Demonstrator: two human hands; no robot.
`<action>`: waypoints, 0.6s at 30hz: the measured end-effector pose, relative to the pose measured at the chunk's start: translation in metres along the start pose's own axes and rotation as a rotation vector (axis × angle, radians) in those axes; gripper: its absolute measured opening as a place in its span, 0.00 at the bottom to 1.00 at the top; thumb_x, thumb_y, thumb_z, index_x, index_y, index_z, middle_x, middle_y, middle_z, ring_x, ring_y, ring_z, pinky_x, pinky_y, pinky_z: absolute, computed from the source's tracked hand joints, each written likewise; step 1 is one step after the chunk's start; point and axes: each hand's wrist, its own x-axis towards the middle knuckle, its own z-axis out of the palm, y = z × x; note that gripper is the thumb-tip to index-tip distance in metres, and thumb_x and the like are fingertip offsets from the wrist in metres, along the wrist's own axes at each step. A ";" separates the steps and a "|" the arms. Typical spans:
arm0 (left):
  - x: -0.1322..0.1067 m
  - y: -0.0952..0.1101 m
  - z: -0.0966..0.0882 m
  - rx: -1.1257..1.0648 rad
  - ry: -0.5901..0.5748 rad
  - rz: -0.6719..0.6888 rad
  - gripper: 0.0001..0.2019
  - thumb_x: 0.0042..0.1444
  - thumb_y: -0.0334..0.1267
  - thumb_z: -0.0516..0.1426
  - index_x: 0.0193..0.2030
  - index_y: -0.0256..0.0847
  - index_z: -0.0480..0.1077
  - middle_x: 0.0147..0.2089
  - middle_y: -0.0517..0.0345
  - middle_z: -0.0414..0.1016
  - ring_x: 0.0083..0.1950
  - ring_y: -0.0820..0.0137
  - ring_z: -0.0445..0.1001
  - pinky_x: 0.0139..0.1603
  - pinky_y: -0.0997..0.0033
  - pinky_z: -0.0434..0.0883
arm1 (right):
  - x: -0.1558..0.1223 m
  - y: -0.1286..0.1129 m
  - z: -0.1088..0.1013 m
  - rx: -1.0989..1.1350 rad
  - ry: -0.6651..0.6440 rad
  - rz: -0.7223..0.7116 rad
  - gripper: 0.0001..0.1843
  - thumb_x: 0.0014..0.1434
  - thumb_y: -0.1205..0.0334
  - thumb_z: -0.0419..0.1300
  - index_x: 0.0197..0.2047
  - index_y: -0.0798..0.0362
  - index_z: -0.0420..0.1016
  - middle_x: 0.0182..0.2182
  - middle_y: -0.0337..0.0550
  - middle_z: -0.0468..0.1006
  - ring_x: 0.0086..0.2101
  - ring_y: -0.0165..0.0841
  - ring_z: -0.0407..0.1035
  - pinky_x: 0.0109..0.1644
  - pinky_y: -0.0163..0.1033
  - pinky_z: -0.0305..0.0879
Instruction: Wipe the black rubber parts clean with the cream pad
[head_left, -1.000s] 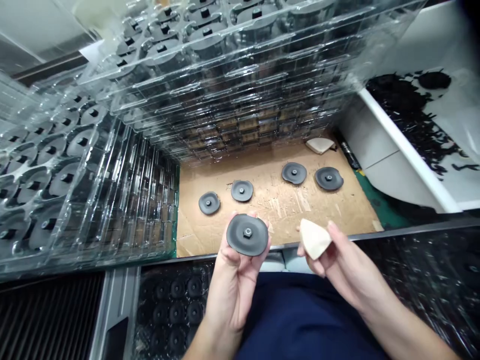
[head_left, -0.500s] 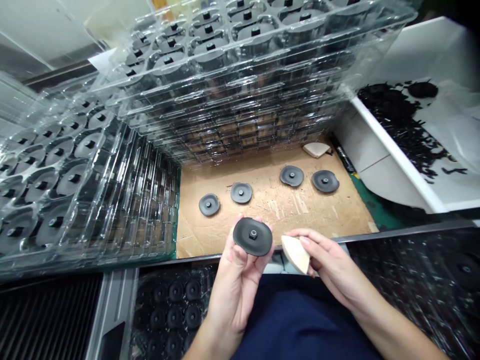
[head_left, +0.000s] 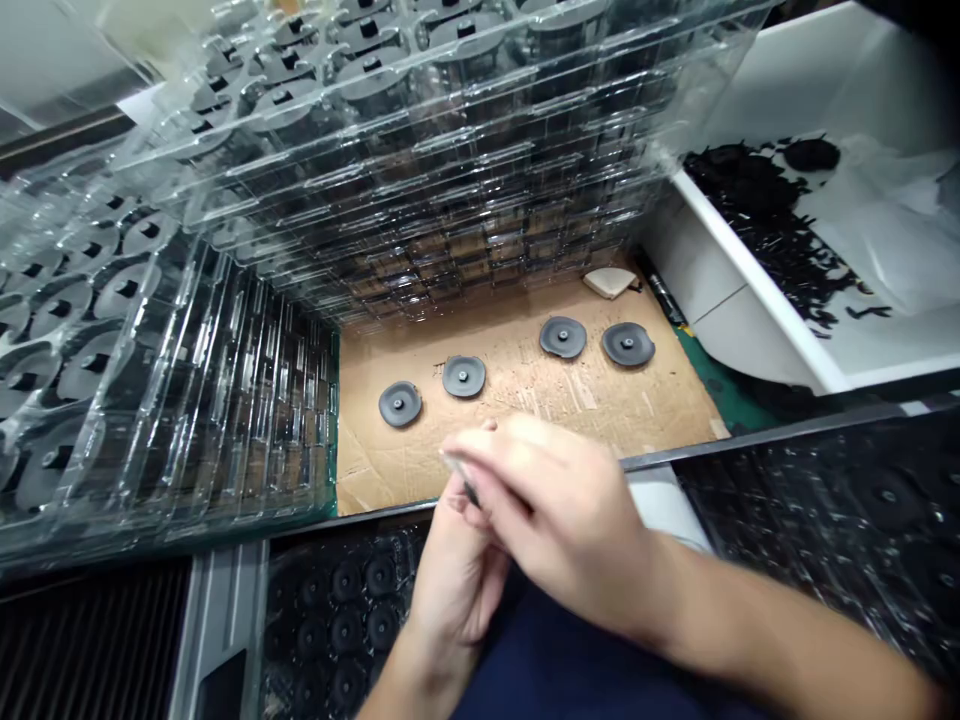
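My left hand [head_left: 450, 580] is raised in front of me, fingers curled round a black rubber disc [head_left: 471, 492] of which only a dark sliver shows. My right hand [head_left: 555, 510] lies across it, blurred by motion, and covers almost all of the disc. It is closed on a pale wedge-shaped piece whose tip [head_left: 452, 462] pokes out at the fingertips, against the disc. Both hands hover over the near edge of a cardboard sheet [head_left: 525, 420].
Several more black discs [head_left: 463, 376] lie on the cardboard, with a second pale wedge [head_left: 609, 282] at its back. Stacks of clear trays [head_left: 420, 200] holding discs rise behind and to the left. A white bin [head_left: 757, 270] with black scraps stands at the right. Dark trays [head_left: 352, 600] sit below.
My right hand has swung left with the pale wedge and now lies over the disc in my left hand, hiding it. The view has shifted slightly.
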 end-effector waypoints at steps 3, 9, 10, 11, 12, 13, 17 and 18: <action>0.000 0.005 0.001 0.001 -0.015 0.036 0.26 0.39 0.33 0.68 0.49 0.46 0.72 0.48 0.57 0.79 0.51 0.64 0.75 0.53 0.70 0.70 | -0.003 -0.002 -0.007 0.142 -0.055 0.036 0.11 0.61 0.73 0.53 0.43 0.60 0.75 0.32 0.45 0.78 0.32 0.29 0.71 0.38 0.32 0.69; 0.000 0.006 0.005 0.034 -0.100 -0.014 0.24 0.41 0.36 0.68 0.48 0.41 0.73 0.46 0.53 0.79 0.51 0.61 0.75 0.53 0.67 0.70 | 0.010 0.002 -0.009 0.053 0.045 -0.005 0.11 0.61 0.72 0.53 0.42 0.62 0.76 0.31 0.46 0.77 0.32 0.30 0.71 0.39 0.34 0.68; 0.000 0.006 0.005 0.025 -0.095 -0.014 0.23 0.41 0.36 0.68 0.48 0.42 0.73 0.46 0.54 0.79 0.51 0.61 0.74 0.54 0.67 0.70 | 0.010 0.002 -0.009 0.079 0.059 -0.034 0.11 0.62 0.72 0.53 0.43 0.63 0.75 0.32 0.47 0.78 0.33 0.30 0.71 0.40 0.35 0.69; 0.000 0.007 0.005 0.013 -0.079 -0.019 0.23 0.40 0.35 0.68 0.47 0.44 0.74 0.45 0.56 0.80 0.51 0.63 0.75 0.54 0.69 0.69 | 0.008 0.003 -0.011 0.123 0.016 -0.037 0.11 0.62 0.72 0.53 0.43 0.62 0.75 0.33 0.47 0.78 0.34 0.30 0.71 0.41 0.34 0.69; 0.000 0.007 0.005 -0.002 -0.062 -0.036 0.23 0.39 0.33 0.68 0.46 0.46 0.74 0.45 0.59 0.80 0.50 0.65 0.75 0.52 0.73 0.70 | 0.005 0.003 -0.015 0.171 -0.073 -0.016 0.10 0.61 0.73 0.54 0.43 0.60 0.75 0.33 0.44 0.78 0.34 0.28 0.72 0.41 0.32 0.69; -0.001 0.008 0.005 -0.021 -0.051 -0.062 0.23 0.38 0.32 0.69 0.44 0.48 0.75 0.44 0.61 0.80 0.48 0.68 0.76 0.50 0.76 0.71 | 0.001 0.004 -0.020 0.202 -0.172 0.028 0.10 0.60 0.74 0.55 0.42 0.58 0.75 0.33 0.41 0.79 0.33 0.26 0.72 0.40 0.29 0.68; 0.001 0.009 0.011 -0.086 -0.068 -0.146 0.28 0.31 0.29 0.71 0.44 0.45 0.75 0.42 0.61 0.81 0.41 0.74 0.77 0.41 0.84 0.72 | -0.008 0.003 -0.042 -0.043 -0.223 0.202 0.11 0.58 0.74 0.56 0.40 0.53 0.76 0.28 0.36 0.76 0.28 0.25 0.70 0.33 0.28 0.65; 0.001 0.009 0.014 -0.088 -0.065 -0.153 0.28 0.32 0.29 0.70 0.46 0.44 0.74 0.41 0.60 0.80 0.41 0.74 0.77 0.42 0.83 0.72 | -0.006 0.003 -0.043 -0.145 -0.162 0.185 0.10 0.59 0.73 0.55 0.40 0.55 0.76 0.27 0.38 0.76 0.28 0.27 0.69 0.34 0.31 0.65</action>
